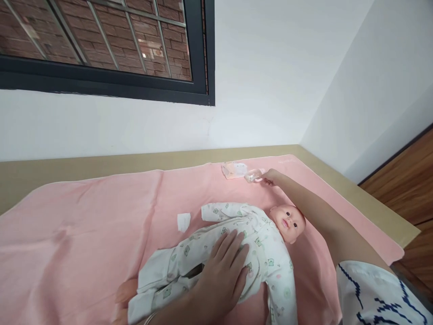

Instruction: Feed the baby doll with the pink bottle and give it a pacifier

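Observation:
A baby doll [287, 220] in a white patterned sleepsuit [267, 257] lies on its back on a pink blanket [84, 234], head to the right. My left hand [221, 275] rests flat on the doll's belly, fingers stretched out. My right hand [272, 177] reaches far across to a small clear baby bottle [253, 175] near the blanket's far edge, and its fingers close on the bottle's end. A crumpled clear wrapper [233, 169] lies just left of the bottle.
A small folded white cloth [183, 221] lies on the blanket left of the doll. The blanket covers a beige surface [372, 203] set in a corner of white walls. A dark-framed window [108, 49] is above, wooden flooring [412, 180] to the right.

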The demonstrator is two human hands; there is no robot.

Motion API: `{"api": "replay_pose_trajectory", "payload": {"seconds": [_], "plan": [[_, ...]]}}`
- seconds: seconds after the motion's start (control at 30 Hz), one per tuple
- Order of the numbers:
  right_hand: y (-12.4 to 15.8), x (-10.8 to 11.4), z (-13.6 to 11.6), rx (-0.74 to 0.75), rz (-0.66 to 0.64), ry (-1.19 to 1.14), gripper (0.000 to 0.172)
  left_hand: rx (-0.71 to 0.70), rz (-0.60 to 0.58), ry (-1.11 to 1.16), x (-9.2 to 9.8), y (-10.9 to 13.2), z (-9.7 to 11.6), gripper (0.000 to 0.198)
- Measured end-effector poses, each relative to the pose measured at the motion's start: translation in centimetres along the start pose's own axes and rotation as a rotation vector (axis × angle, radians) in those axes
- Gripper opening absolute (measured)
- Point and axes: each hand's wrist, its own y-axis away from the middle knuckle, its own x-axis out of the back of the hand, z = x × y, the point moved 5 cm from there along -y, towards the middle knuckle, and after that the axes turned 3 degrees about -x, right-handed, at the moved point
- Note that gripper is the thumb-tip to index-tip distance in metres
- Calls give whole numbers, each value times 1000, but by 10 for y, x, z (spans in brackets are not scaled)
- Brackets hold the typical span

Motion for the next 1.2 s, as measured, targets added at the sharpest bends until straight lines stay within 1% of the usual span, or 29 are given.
{"api": "replay_pose_trajectory", "payload": {"seconds": [0.1,0.2,0.3,0.37,0.5,0.57,0.67,0.8,0.87,0.97,1.0,1.07,1.1,1.13,1.17,1.2], "plan": [[7,1,-1,64,-51,-159,24,-4,12,-6,0,0,0,32],[17,5,1,160,-35,-183,21,0,12,-6,1,-1,0,32],[31,10,8,274,17,-122,20,3,16,-2,1,-2,1,32],[41,11,17,335,19,-84,20,7,15,0,1,-1,1,32],[54,13,41,377,17,-39,20,5,8,7,0,-1,1,32],[56,14,49,420,6,-11,19,5,10,-2,1,-1,1,33],[59,15,50,520,6,72,17,-18,-20,-39,0,-1,0,35],[61,20,40,613,114,222,12,-63,-34,-92,-2,1,-2,38],[60,18,38,620,114,232,13,-72,-23,-109,-2,2,-3,38],[59,14,43,610,74,217,24,-84,3,-109,-3,2,-4,36],[60,14,46,614,70,214,25,-85,7,-105,-3,2,-4,36],[65,17,53,616,80,177,17,-85,11,-97,-2,2,-4,35],[68,19,58,593,85,122,20,-82,8,-92,-2,2,-4,35],[72,21,65,552,86,34,26,-78,3,-87,-2,2,-5,35],[77,23,73,496,81,-90,29,-69,-1,-79,-2,2,-5,35],[81,23,83,431,65,-260,28,-59,-4,-70,-2,2,-7,35]]}}
